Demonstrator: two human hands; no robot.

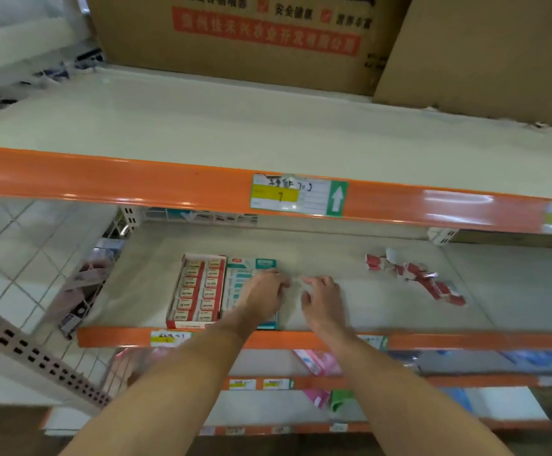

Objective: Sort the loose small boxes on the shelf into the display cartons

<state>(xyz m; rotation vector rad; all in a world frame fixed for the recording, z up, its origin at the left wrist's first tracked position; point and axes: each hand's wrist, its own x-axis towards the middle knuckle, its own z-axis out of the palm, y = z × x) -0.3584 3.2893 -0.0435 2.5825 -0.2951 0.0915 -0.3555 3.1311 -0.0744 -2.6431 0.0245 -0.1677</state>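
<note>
Currently both bare forearms reach in over the orange painted steel lip of the pale, matte middle shelf (383, 287). Red-and-white open-top cardboard display carton (197, 291) sits at the shelf's front left, rectangular, long axis running front to back; inside are two neat columns of small red-and-white boxes lying flat, short labels facing up. Touching its right side is a teal-and-white cardboard display carton (251, 268), same front-to-back axis, holding flat white-and-teal packs, partly hidden by the left hand (264, 291). Left hand rests over that teal carton's right edge, fingers curled down at the tips; motion blur, cannot tell whether they pinch anything. Right hand (322, 296) is just beside it on bare shelf, knuckles up, fingers bent and slightly spread; cannot tell if it holds something. Fingertips of both hands nearly meet at a small blurred pale patch. Loose heap of small red-and-white boxes (416, 279) lies well apart to the right, strung out diagonally from back-left to front-right, boxes tilted every way, with a crumpled white scrap at the back end. Upper shelf carries large brown corrugated cardboard cartons (235, 37) with red print; a white, yellow and green paper price tag (297, 195) is stuck on its glossy orange rail.
</note>
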